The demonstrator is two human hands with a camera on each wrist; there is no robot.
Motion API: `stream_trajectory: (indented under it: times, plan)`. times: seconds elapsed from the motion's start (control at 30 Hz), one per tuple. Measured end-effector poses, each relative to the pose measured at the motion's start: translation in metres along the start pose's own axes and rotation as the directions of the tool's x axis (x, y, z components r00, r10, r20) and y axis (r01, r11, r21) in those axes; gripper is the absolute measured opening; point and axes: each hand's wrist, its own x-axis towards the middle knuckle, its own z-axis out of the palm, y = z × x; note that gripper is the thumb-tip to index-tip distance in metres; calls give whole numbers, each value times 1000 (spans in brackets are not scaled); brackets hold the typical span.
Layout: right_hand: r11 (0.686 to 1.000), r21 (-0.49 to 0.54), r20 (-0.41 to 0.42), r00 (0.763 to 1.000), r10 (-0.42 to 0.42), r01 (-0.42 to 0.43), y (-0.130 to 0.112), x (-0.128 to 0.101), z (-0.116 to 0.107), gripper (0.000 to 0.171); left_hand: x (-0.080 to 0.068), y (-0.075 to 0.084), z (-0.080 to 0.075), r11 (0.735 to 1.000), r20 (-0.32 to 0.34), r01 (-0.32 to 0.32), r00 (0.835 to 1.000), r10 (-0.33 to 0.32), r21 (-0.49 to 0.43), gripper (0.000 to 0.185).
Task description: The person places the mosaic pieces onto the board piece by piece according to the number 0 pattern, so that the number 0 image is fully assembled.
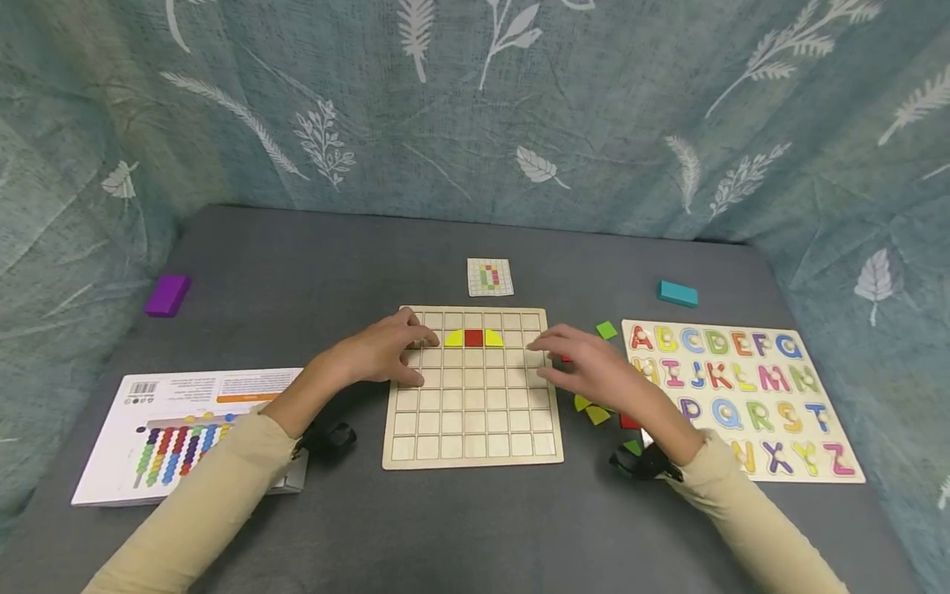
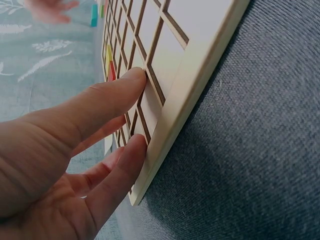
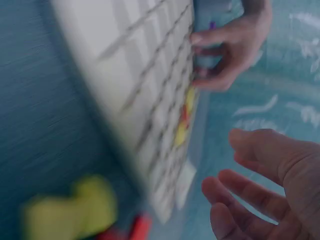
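On the left edge of a wooden board (image 1: 475, 400), the left hand (image 1: 378, 346) rests fingertips, grip wide; near the right edge, the right hand (image 1: 590, 367) hovers, grip spread

beige long sleeve (image 1: 215, 503) behind left hand (image 1: 386, 351), matching beige sleeve (image 1: 753, 524) behind right hand (image 1: 582, 363), plain creased cuffs (image 1: 278, 436), black wrist device (image 1: 330, 441) inward of left wrist, similar black device (image 1: 640, 464) inward of right wrist

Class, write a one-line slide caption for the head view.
Left hand touching a wooden grid, right hand near the opposite edge, a red square set between two yellow pieces.
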Motion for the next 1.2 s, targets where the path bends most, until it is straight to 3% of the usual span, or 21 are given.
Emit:
stream_trajectory:
  times: [0.2, 0.37, 0.73, 0.9, 1.2]
  plan:
    - [987, 11, -36, 986, 161, -161, 31, -33, -2, 36, 0, 1, -2, 1000, 2, 1, 1000, -1, 0, 53]
    - [976, 15, -24, 976, 217, -216, 43, -42, -2, 38, 0, 1, -1, 1000, -3, -4, 1000, 4, 2, 53]
    - [984, -2, -20, 983, 180, -180, 46, -35, 0, 40, 0, 1, -1, 1000, 10, 13, 1000, -13, -1, 53]
    - [989, -20, 30, 989, 148, -147, 54, -25, 1, 42, -1, 0, -1, 1000, 16, 20, 1000, -20, 6, 53]
    - [985, -67, 114, 980, 165, -158, 58, -14, -9, 57, 0, 0, -2, 1000, 27, 20, 999, -19, -6, 54]
